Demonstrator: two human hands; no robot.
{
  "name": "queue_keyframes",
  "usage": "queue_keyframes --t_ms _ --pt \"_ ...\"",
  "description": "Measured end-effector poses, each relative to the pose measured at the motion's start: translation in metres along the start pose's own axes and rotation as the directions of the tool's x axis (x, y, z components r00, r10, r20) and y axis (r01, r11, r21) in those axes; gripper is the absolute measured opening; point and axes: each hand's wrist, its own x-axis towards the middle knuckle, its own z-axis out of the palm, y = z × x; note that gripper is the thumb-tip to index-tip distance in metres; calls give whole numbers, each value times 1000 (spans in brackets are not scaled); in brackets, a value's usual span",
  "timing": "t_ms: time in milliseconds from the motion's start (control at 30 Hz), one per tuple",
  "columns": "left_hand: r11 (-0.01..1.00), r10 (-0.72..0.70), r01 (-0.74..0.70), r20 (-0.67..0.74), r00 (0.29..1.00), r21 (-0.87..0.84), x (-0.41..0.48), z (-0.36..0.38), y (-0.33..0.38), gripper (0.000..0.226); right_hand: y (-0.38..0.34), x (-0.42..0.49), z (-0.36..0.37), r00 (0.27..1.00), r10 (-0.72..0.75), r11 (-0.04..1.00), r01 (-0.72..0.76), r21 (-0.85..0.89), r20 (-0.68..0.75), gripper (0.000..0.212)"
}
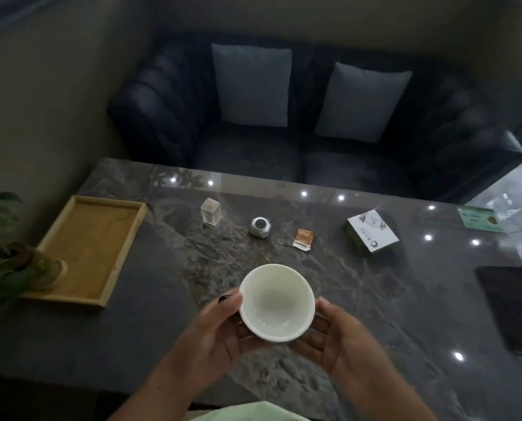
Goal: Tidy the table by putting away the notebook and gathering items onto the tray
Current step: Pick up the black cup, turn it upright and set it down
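I hold a white bowl (pixel 277 302) above the near middle of the dark marble table (pixel 375 314). My left hand (pixel 214 332) grips its left rim and underside, and my right hand (pixel 329 335) cups its right side from below. The bowl looks empty. A wooden tray (pixel 71 287) lies at the left of the table. Farther back on the table stand a small clear container (pixel 211 211), a silver round gadget (pixel 260 226), an orange sachet (pixel 303 240) and a white-and-green box (pixel 372 232).
A potted plant (pixel 13 265) in a glass pot overlaps the tray's near left corner. A dark flat object (pixel 515 308) lies at the right edge, a green card (pixel 481 218) at the far right. A dark sofa (pixel 299 156) with two grey cushions stands behind the table.
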Motion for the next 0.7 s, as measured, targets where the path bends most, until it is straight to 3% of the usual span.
queue_keyframes --t_ms 167,267,367,467,567,700 --pt "995 36 -40 42 998 90 -22 -39 45 66 22 18 59 998 57 998 -58 -26 -22 36" --pt "998 57 -57 2 998 30 -33 -72 62 54 33 29 92 998 67 995 -66 -77 11 47" --pt "999 43 -44 -29 999 -9 -41 -104 74 43 48 39 121 996 83 990 -80 -113 20 42" --pt "1000 25 -25 -49 998 -3 -49 -134 85 55 67 47 146 991 130 986 -129 -110 4 24" --pt "1000 0 -1 -63 998 -9 -56 -160 92 64 83 53 164 988 152 980 -156 -124 -35 25" --pt "999 -25 24 -35 999 -24 -62 -185 99 59 100 60 182 985 164 977 -171 -127 -61 25"
